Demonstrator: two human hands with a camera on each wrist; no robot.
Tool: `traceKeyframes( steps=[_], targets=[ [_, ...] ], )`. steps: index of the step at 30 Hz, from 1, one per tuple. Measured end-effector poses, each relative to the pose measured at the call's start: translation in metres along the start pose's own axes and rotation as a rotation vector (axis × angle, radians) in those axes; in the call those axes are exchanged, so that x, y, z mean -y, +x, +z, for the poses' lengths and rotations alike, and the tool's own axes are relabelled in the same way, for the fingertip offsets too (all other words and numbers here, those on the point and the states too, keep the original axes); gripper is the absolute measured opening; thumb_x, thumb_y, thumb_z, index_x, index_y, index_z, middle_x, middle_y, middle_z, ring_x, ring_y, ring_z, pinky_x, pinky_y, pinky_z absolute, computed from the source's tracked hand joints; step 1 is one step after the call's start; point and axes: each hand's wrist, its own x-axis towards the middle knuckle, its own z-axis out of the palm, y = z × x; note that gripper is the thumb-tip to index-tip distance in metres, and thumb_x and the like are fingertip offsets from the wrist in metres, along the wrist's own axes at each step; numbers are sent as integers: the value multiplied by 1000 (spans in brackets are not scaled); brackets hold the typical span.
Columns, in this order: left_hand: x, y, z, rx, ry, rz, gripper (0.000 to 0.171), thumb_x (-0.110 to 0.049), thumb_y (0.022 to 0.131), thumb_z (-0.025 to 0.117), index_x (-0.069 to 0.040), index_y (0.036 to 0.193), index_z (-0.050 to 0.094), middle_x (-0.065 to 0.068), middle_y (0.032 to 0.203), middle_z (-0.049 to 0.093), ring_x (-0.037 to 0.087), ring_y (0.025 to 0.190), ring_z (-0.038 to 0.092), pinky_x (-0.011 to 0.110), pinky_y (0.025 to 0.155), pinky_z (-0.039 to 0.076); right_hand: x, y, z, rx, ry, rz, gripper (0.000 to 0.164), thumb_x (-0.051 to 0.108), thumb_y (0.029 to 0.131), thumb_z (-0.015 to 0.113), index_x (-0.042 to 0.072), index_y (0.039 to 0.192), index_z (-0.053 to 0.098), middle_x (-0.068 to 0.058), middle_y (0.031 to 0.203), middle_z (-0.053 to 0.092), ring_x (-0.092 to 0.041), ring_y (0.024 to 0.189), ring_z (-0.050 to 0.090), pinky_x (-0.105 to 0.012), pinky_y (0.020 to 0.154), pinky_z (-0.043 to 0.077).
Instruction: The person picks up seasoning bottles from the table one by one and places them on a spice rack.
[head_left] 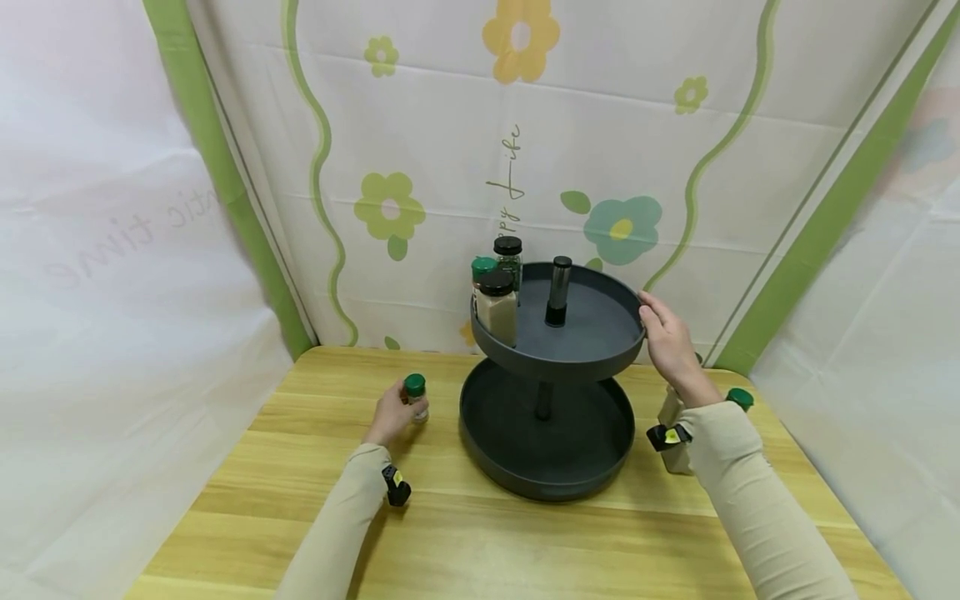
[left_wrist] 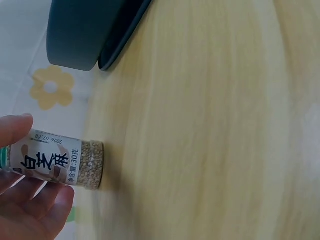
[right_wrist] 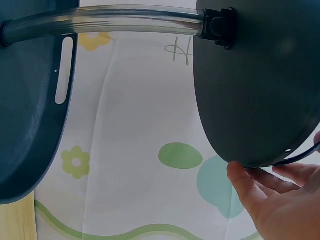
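My left hand (head_left: 393,414) holds a small clear seasoning jar (left_wrist: 55,157) with a green cap, its fingers and thumb around the labelled side. Tan seeds show through the base, close over the wooden table left of a dark two-tier round rack (head_left: 558,371). With my right hand (head_left: 670,342) I grip the right rim of the rack's upper tray (head_left: 585,333); in the right wrist view the thumb (right_wrist: 239,180) lies against the tray's underside. Three jars stand at the upper tray's left edge: a beige one with a black lid (head_left: 497,310), a green-capped one (head_left: 482,267) and another black-lidded one (head_left: 508,250).
The lower tray (head_left: 480,446) rests on the wooden table (head_left: 300,483). Beyond the right forearm stand more jars, one with a green cap (head_left: 740,398), partly hidden by the wrist and sleeve. Flowered curtains (head_left: 450,125) hang behind and at both sides.
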Motion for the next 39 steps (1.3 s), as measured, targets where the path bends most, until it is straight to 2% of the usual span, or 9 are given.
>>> traceKeyframes(
  steps=[9,18,27,32,39],
  targets=[
    [0,-2,1,-24,-13,-4,28,-12,90,66,2,112,56,21,113,61,39,110,55,52,89,46,-2,0,3,24,42,9,58,40,104,26,8,151,21,-18,153,20,-41,135,24,-59,103,28],
    [-1,-3,0,-19,-24,-6,29,-15,90,66,0,114,57,21,116,60,39,113,53,52,90,46,0,-3,3,29,48,17,56,39,104,25,9,152,20,-20,153,20,-41,135,23,-60,102,27],
    [-11,-1,-1,-34,-26,14,28,-17,90,66,-2,113,57,16,111,62,35,110,55,50,89,47,3,-6,3,6,23,23,55,39,104,25,12,152,22,-19,152,21,-41,135,25,-61,102,28],
    [-17,-2,-3,-43,-50,1,27,-17,90,66,-4,112,58,14,109,62,31,107,57,47,86,49,3,-7,4,-7,3,15,55,37,104,26,10,151,23,-20,152,22,-41,136,23,-61,103,24],
    [-22,-3,-7,-53,-73,24,29,-16,89,68,-4,113,59,15,110,63,32,107,58,47,88,49,3,-8,5,-24,-16,9,53,34,104,27,8,150,25,-23,150,25,-42,135,24,-61,104,24]
  ],
)
